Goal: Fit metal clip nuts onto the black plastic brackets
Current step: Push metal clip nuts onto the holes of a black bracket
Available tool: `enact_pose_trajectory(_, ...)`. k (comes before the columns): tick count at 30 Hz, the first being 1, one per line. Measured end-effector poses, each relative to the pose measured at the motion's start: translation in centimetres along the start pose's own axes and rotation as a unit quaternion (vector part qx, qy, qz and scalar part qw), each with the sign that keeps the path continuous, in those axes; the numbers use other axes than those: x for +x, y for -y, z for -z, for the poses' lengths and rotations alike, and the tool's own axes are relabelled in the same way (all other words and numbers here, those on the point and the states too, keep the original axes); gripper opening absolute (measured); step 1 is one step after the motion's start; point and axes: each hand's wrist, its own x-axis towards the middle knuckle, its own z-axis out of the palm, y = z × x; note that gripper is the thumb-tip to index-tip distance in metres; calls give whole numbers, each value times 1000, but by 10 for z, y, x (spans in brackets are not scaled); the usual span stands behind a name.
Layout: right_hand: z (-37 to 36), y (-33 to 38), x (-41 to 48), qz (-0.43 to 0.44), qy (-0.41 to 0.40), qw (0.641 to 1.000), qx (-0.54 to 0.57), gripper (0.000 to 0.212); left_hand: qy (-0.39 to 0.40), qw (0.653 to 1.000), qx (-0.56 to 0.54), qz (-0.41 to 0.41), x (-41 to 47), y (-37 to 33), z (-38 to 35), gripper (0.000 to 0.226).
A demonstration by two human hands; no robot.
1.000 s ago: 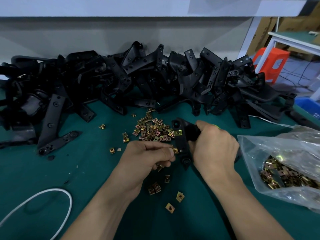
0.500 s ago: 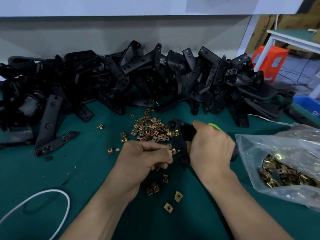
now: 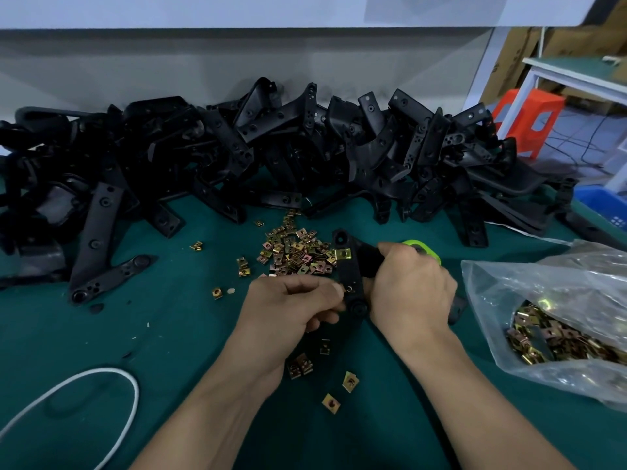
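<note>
My right hand (image 3: 409, 293) grips a black plastic bracket (image 3: 349, 269) in the middle of the green table. One brass clip nut (image 3: 342, 254) sits fitted on the bracket's upper left edge. My left hand (image 3: 291, 307) presses against the bracket's lower left edge with thumb and fingers curled; a clip nut shows only as a sliver at the fingertips there. A loose heap of clip nuts (image 3: 295, 254) lies just behind my left hand. A few more nuts (image 3: 349, 381) lie near my wrists.
A long pile of black brackets (image 3: 258, 157) fills the back of the table. A clear plastic bag (image 3: 556, 320) of clip nuts lies at the right. A green-handled tool (image 3: 420, 249) shows behind my right hand. A white cable (image 3: 101, 395) loops at the front left.
My left hand has closed in on the bracket's lower edge, and the nut between its fingertips is now mostly hidden. The right hand keeps its hold.
</note>
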Motion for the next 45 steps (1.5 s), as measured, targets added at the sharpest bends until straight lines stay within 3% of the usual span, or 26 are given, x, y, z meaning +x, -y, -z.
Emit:
enact_pose_trajectory(5, 1, -3, -2, -3, 12, 1000, 24, 35, 10, 1000, -9, 14, 3, -1, 3, 5)
enact_pose_trajectory(11, 1, 2, -2, 22, 18, 999, -38, 39, 2, 1000, -7, -1, 1, -1, 0, 7)
enact_pose_trajectory(25, -5, 4, -5, 69, 14, 996, -60, 22, -47, 998, -40, 4, -4, 6, -10, 10)
enact_pose_trajectory(29, -8, 2, -5, 62, 36, 997, -25, 26, -17, 999, -38, 7, -5, 5, -11, 18)
enact_pose_trajectory(32, -6, -1, -3, 46, 43, 998, 5, 25, 33, 990, -127, 55, -3, -4, -7, 41)
enact_pose_trajectory(36, -1, -2, -5, 40, 58, 998, 3, 40, 101, 980, -147, 86, 3, -5, 2, 51)
enact_pose_trajectory(40, -1, -3, -5, 47, 45, 998, 6, 46, 108, 982, -140, 73, 5, -3, 4, 39)
enact_pose_trajectory(45, 0, -1, -6, 56, 43, 997, 7, 35, 129, 988, -84, -11, 4, 0, 8, 19)
